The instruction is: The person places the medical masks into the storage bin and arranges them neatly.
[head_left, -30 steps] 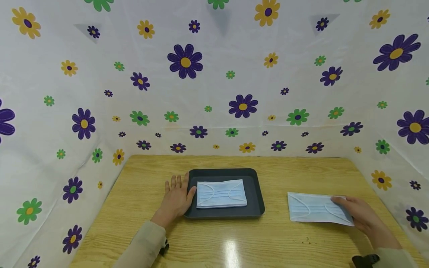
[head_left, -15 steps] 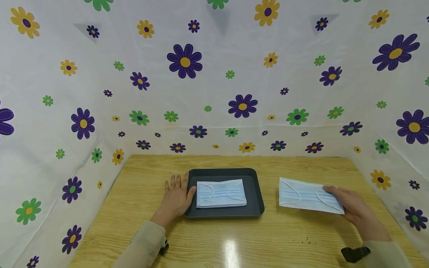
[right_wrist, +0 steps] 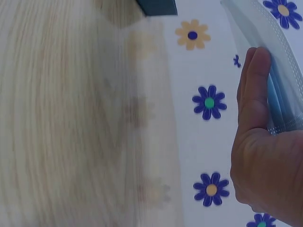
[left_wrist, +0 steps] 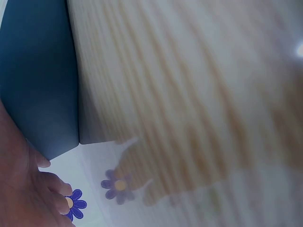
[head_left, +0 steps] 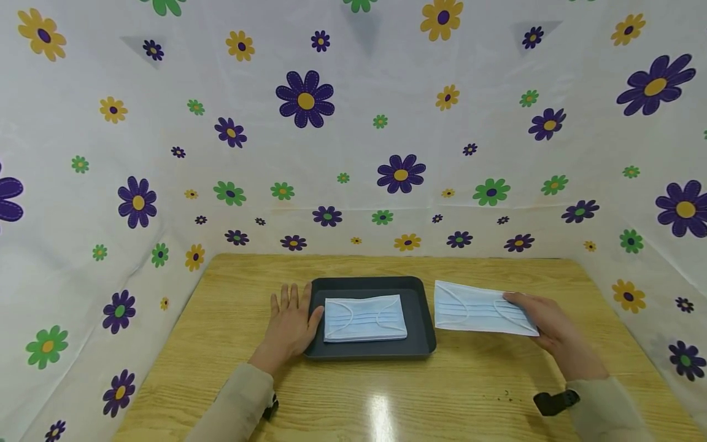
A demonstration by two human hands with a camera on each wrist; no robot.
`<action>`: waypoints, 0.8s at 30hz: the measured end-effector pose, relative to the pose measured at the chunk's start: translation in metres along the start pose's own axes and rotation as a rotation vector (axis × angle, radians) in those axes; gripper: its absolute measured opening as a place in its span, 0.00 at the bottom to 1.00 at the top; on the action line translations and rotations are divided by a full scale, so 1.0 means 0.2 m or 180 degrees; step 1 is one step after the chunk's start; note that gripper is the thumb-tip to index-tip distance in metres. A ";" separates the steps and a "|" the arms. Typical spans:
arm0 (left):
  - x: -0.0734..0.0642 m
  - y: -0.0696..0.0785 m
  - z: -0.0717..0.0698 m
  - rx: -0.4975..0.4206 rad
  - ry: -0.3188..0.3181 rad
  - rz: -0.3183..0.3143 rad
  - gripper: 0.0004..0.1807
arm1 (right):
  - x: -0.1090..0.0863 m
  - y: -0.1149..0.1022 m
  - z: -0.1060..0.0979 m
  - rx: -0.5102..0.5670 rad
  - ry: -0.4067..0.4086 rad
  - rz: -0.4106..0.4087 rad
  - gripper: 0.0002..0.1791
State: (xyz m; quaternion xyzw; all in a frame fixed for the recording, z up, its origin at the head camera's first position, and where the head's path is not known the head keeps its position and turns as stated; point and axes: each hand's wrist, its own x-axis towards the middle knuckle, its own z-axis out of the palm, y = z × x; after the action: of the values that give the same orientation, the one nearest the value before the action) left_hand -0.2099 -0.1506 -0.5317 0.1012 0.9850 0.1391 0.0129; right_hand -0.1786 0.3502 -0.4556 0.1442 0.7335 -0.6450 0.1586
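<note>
In the head view, a dark grey tray [head_left: 364,352] lies on the wooden table with a small stack of light blue face masks [head_left: 364,319] inside it. My left hand [head_left: 289,328] rests at the tray's left side, fingers straight and spread, thumb over the rim. My right hand [head_left: 552,322] pinches a single face mask [head_left: 469,309] by its right end, thumb on top, just right of the tray. In the right wrist view the fingers [right_wrist: 255,85] lie straight under that mask [right_wrist: 279,94]. The left wrist view shows the tray's outer wall [left_wrist: 42,75] beside the left hand [left_wrist: 23,184].
A white cloth [head_left: 353,135] printed with purple, yellow and green flowers walls in the back and both sides of the wooden table [head_left: 442,393]. Small dark specks [head_left: 505,396] mark the table at front right.
My right hand has carried the face mask leftward and slightly away from me, bringing it close to the tray's right edge. The left hand, the tray and the stack stay in place.
</note>
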 end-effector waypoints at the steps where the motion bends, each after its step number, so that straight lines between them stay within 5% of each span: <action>1: 0.00 0.00 0.00 -0.0010 0.0003 0.0004 0.41 | 0.01 -0.01 0.03 -0.0006 -0.0021 -0.0024 0.45; 12: -0.01 0.00 0.00 -0.0008 0.0030 0.0030 0.41 | 0.10 -0.08 0.32 0.0076 -0.0133 -0.0109 0.38; 24: -0.02 0.01 -0.02 -0.0022 0.0010 0.0019 0.41 | 0.16 -0.08 0.51 0.0265 -0.0191 -0.0077 0.35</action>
State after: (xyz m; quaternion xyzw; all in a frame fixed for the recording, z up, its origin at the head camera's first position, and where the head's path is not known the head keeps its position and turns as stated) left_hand -0.2069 -0.1511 -0.5280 0.1039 0.9842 0.1427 0.0112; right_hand -0.2097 0.2472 -0.4665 0.1224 0.7027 -0.6808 0.1665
